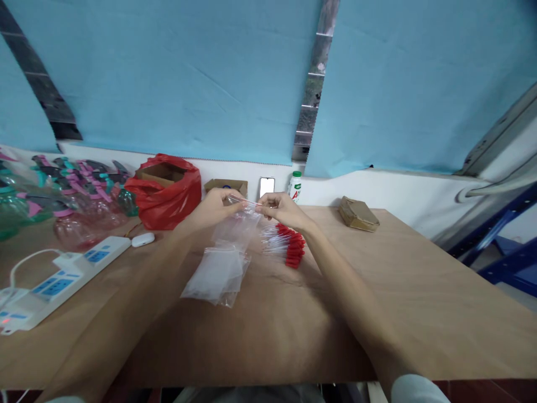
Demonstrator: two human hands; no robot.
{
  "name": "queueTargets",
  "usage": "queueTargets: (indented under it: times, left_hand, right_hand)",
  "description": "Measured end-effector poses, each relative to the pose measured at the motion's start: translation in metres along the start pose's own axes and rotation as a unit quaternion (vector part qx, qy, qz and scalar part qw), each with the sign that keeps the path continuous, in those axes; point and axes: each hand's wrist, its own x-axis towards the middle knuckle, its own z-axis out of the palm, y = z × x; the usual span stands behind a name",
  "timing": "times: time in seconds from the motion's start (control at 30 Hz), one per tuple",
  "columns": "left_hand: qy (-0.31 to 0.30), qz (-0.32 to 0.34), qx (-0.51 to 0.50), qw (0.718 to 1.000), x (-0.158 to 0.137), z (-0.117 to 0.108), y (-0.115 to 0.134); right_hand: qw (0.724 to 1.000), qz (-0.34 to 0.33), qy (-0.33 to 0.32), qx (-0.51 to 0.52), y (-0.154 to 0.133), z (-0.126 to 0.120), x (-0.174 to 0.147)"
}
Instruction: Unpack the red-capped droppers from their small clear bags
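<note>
1. The left hand (220, 206) and the right hand (283, 208) pinch the top edge of a thin, clear plastic bag (237, 228), thumbs against fingers, fingertips near each other. The bag hangs between and below the hands, mostly on the left hand's side; whether its mouth is parted I cannot tell.
2. A light, even pinch looks best here: such film likely clings and creases, so rolling the layers between thumb and finger should serve better than a hard outward pull.
3. Keeping the edge taut and level should help; its lower end hangs by the loose stack of flat, translucent plastic bags (216, 274), and a low sweep could drag those.
4. The bundle of thin, clear rods with red ends (295, 247) lies just below the right hand, so that wrist is better kept raised.
5. Behind the hands, room is tight: a phone with a lit white screen (267, 186) and a white bottle with a green cap (295, 187) stand by the wall.
6. The left elbow has the long white power strip (69, 277) beyond it. The brown wooden tabletop (419, 285) spreads widest to the right, its front edge under both forearms.
</note>
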Motion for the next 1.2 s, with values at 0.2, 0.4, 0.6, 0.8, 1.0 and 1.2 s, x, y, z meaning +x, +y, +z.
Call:
queueTargets:
  times: [0.2, 0.4, 0.6, 0.8, 1.0, 1.2]
  left_hand:
    - [-0.02, 0.019, 0.04, 0.999, 0.001, -0.004, -0.003]
    - [-0.042, 0.052, 0.083, 0.994, -0.004, -0.007, 0.007]
    - [-0.02, 0.074, 0.087, 0.993, -0.006, -0.001, 0.013]
    - [-0.008, 0.078, 0.084, 0.993, -0.006, 0.005, 0.015]
    - [-0.012, 0.059, 0.069, 0.996, -0.007, 0.006, 0.019]
    - [0.035, 0.039, 0.051, 0.997, -0.006, 0.004, 0.019]
  right_hand:
    - [0.998, -0.022, -0.014, -0.061, -0.004, 0.0, -0.001]
    - [0.998, -0.019, -0.016, -0.055, -0.005, 0.004, -0.001]
    - [0.998, -0.025, -0.011, -0.048, -0.009, 0.005, -0.002]
    - [0.999, -0.013, -0.021, -0.04, -0.008, 0.005, -0.003]
    - [0.997, -0.018, -0.029, -0.067, -0.01, 0.005, -0.004]
    - [0.999, -0.019, 0.001, -0.044, -0.01, 0.002, -0.002]
